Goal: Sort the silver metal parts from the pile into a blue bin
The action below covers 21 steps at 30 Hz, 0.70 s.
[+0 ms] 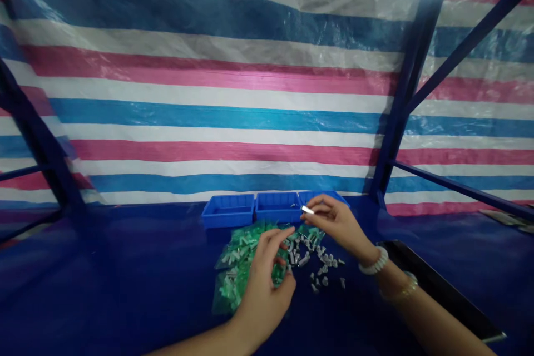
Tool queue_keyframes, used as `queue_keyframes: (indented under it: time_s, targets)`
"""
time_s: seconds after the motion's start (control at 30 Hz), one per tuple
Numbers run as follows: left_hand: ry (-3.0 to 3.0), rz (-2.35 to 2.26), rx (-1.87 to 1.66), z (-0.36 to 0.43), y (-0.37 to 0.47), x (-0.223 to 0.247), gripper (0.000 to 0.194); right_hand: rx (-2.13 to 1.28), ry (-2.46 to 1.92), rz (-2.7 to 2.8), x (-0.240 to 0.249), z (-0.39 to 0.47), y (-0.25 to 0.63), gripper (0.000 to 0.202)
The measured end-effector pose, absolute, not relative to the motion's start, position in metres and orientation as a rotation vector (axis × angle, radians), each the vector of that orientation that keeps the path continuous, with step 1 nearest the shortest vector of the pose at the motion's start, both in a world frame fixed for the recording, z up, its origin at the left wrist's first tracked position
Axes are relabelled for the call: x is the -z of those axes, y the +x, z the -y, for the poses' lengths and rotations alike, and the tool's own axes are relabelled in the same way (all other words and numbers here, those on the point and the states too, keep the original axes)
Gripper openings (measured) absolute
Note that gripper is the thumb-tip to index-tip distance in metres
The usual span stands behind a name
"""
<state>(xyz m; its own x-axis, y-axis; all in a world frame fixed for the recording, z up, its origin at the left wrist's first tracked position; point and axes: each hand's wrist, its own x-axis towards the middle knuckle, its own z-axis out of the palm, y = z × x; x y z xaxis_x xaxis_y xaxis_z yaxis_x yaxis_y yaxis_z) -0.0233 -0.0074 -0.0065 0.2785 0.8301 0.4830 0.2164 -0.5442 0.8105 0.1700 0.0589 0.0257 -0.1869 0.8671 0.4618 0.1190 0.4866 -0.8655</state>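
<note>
My right hand (336, 221) is raised in front of the blue bins and pinches a small, shiny, whitish piece (307, 209) between thumb and fingers; its exact kind is too small to tell. My left hand (265, 283) hovers over the clear bags of green plastic pieces (233, 283), fingers curved and thumb apart, with nothing visible held between them. Just right of the bags lie several loose small grey-white pieces (329, 260), scattered on the blue tabletop (158, 272). Part of the bags is hidden behind my left hand.
Behind the bags stand a left blue bin (228, 219), a middle blue bin (275, 214) holding a few small pieces, and a right blue bin (339, 198) partly covered by my right hand. A flat black panel (442, 289) lies under my right forearm. Blue frame posts (390, 139) flank the table.
</note>
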Motion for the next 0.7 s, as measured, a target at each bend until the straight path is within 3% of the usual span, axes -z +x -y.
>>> queue_keyframes:
  time_s: [0.17, 0.4, 0.53, 0.7]
  targets:
    - [1.918, -0.931, -1.287, 0.006, -0.023, 0.008, 0.062, -0.312, -1.180, 1.538, -0.014, -0.104, 0.207, 0.023]
    - [1.890, -0.941, -1.285, 0.007, -0.022, 0.005, 0.053, -0.246, -1.313, 1.753, -0.001, -0.115, 0.216, 0.023]
    - [1.845, -0.969, -1.279, 0.008, -0.022, 0.005, 0.051, -0.391, -1.124, 2.169, -0.009, -0.085, 0.194, 0.012]
    - [1.823, -0.976, -1.301, 0.008, -0.022, 0.007, 0.050, -0.369, -0.953, 2.579, -0.001, -0.067, 0.172, 0.015]
